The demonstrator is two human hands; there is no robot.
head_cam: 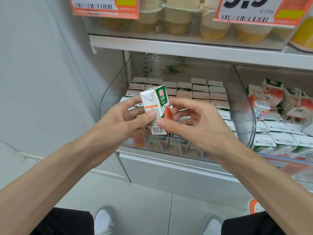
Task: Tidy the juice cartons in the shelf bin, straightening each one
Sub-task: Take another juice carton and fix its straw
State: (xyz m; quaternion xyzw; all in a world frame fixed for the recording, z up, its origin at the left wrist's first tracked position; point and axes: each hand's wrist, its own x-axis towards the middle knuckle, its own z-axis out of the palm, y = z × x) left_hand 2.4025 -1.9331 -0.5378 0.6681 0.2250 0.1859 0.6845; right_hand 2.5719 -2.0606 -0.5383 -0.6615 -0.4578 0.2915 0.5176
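A small white and green juice carton with a red fruit picture is held upright, slightly tilted, above the front of a clear plastic shelf bin. My left hand grips its left side, thumb on the printed panel. My right hand pinches its lower right part, thumb near the barcode. Below and behind, several cartons stand in neat rows inside the bin, tops up. The front rows are partly hidden by my hands.
A second clear bin at the right holds white cartons in rows with several peach cartons lying jumbled on top. The shelf above carries fruit cups and orange price tags. A white wall panel stands at the left.
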